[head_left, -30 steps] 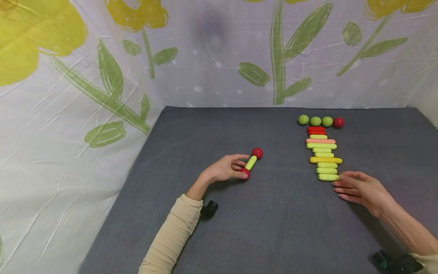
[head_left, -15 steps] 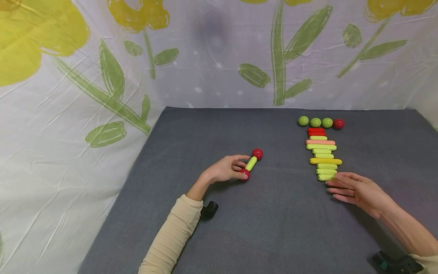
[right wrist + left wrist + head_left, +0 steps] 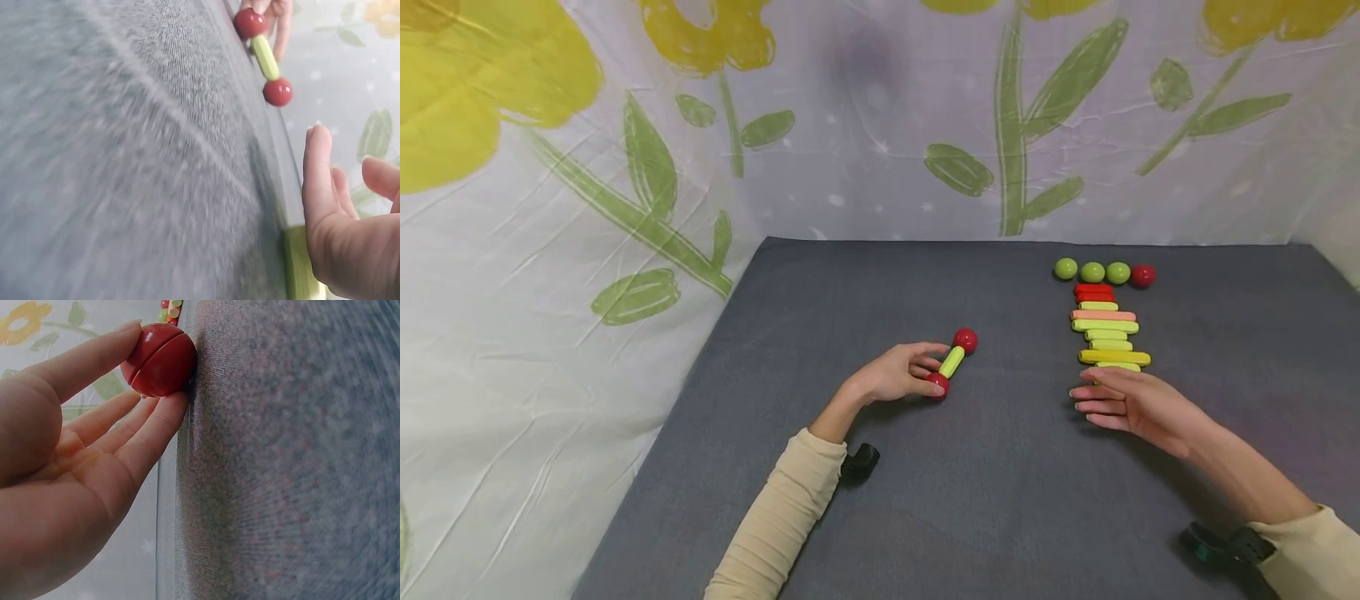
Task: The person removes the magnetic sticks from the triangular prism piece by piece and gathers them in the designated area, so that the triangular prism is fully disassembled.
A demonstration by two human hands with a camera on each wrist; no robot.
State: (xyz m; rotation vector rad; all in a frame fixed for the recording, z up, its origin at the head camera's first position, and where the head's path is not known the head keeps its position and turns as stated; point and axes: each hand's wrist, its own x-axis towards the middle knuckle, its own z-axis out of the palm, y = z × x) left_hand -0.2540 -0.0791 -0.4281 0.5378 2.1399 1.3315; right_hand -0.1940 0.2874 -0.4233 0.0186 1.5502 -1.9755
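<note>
My left hand (image 3: pixel 891 372) holds a red ball (image 3: pixel 161 361) between thumb and fingers, down at the dark cloth; a groove runs round the ball. A short yellow-green stick (image 3: pixel 952 362) joins this ball to a second red ball (image 3: pixel 966 340), making a dumbbell shape slanting away to the right. My right hand (image 3: pixel 1138 407) holds nothing, its fingers extended and pointing left. It overlaps the near end of a column of sticks (image 3: pixel 1105 326) in the head view, hiding the nearest ones. A yellow-green stick (image 3: pixel 301 262) shows beside this hand in the right wrist view.
Beyond the column, three green balls (image 3: pixel 1092 272) and a red ball (image 3: pixel 1142 276) line up near the back of the dark cloth-covered table (image 3: pixel 865 292). The column mixes red, pink, yellow and yellow-green sticks. A flower-printed curtain (image 3: pixel 850 150) hangs behind and on the left.
My right hand has moved left from beside the nearest stick, across the column's near end, and now covers the nearest sticks. My left hand keeps its hold on the red ball, unmoved.
</note>
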